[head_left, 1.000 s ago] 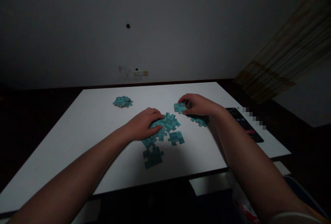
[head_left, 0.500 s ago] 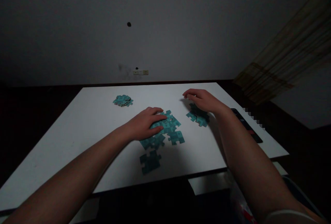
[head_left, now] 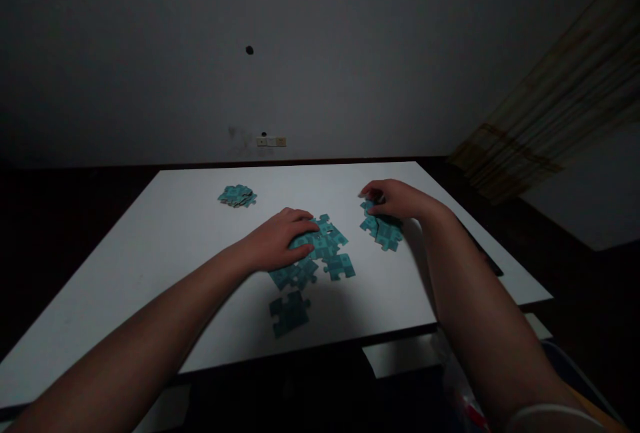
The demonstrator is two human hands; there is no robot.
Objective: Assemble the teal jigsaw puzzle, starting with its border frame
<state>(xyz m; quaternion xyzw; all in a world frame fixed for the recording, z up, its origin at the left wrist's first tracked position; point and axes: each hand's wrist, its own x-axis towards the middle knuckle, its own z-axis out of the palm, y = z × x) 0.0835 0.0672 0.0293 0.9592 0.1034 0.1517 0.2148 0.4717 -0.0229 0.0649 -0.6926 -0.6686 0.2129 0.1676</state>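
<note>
The two hands are apart from each other. The left hand (head_left: 283, 240) lies palm down on the left side of the middle heap of teal jigsaw pieces (head_left: 327, 243), with its fingers a little spread and its thumb on the pieces. The right hand (head_left: 395, 198) is to the right of the middle heap and a bit farther back. Its fingers are bent over the right heap of jigsaw pieces (head_left: 387, 233). I cannot tell if they pinch a piece, because the hand hides that spot.

The right heap is near the middle heap, with a strip of white worktop (head_left: 150, 273) between them. One jigsaw piece (head_left: 340, 266) sits at the near right corner of the middle heap. A darker jigsaw piece (head_left: 290, 313) lies on the near side of the middle heap, by itself. A small stack of jigsaw pieces (head_left: 237, 196) is well apart from the middle heap, behind it and to the left.

Well to the right of the middle heap is a flat black thing (head_left: 485, 253), mostly hidden by the right arm. Far behind the middle heap is a gray wall (head_left: 375, 53) with wall sockets (head_left: 271, 142). A striped curtain (head_left: 530, 126) hangs far behind the middle heap, to the right.
</note>
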